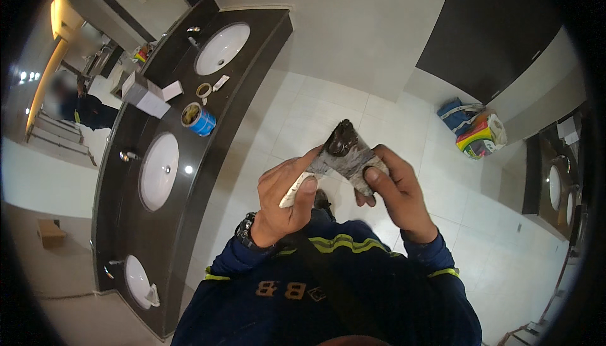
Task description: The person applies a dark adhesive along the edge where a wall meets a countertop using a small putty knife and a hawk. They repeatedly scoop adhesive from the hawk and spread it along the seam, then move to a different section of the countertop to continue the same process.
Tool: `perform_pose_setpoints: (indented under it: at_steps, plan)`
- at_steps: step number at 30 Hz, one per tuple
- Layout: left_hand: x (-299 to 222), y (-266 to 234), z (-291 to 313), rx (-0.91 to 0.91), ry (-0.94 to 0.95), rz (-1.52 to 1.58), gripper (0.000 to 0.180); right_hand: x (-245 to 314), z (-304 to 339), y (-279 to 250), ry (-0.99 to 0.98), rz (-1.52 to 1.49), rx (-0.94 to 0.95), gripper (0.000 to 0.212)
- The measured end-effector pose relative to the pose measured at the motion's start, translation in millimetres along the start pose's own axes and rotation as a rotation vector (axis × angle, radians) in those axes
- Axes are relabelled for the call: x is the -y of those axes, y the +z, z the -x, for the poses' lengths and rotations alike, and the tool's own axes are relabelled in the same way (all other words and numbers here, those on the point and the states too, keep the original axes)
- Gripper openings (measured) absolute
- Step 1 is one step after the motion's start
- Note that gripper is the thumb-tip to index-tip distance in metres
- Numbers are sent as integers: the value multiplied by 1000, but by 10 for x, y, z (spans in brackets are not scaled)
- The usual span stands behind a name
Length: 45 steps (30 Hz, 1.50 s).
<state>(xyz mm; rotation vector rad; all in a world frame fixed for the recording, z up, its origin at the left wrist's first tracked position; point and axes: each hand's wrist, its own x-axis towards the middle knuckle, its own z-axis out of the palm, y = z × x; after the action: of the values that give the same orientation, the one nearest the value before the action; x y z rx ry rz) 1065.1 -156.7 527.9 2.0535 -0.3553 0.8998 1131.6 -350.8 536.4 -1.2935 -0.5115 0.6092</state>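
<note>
My left hand [287, 198] and right hand [394, 194] both pinch a grey smeared scraper [346, 155] with a dark lump on it, held at chest height over the floor [303, 112], well apart from the desk [183, 175]. Left fingers also clamp a white strip (putty knife handle, perhaps). Tilting it could drop the lump onto the tiles.

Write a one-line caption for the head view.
Both hands, left hand and right hand, hold a smeared flat scraper beside a dark three-basin counter.
</note>
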Motion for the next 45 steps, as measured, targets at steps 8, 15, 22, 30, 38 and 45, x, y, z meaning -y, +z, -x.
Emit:
perform_pose_setpoints:
  at_steps: [8, 15, 22, 30, 38, 45]
  plan:
    - [1137, 557, -1115, 295, -127, 108, 27, 277, -1214, -1034, -242, 81, -173, 25]
    - [1881, 1457, -2304, -240, -1082, 1251, 39, 171, -2699, -2206, -529, 310, -40, 43]
    - [2517, 1891, -3167, -226, -1044, 1287, 39, 461, -3937, -3083, -665, 626, 230, 42]
    - [3289, 1678, -3643, -402, -1005, 1123, 44, 513, -5175, -3232, -743, 905, 337, 66]
    - [4471, 974, -3821, -515, -1011, 1176, 44, 46, -6456, -2751, -573, 977, 309, 53]
    - [5580, -18, -4240, -556, -1112, 871, 37, -594, -7414, -2262, -246, 703, 94, 42]
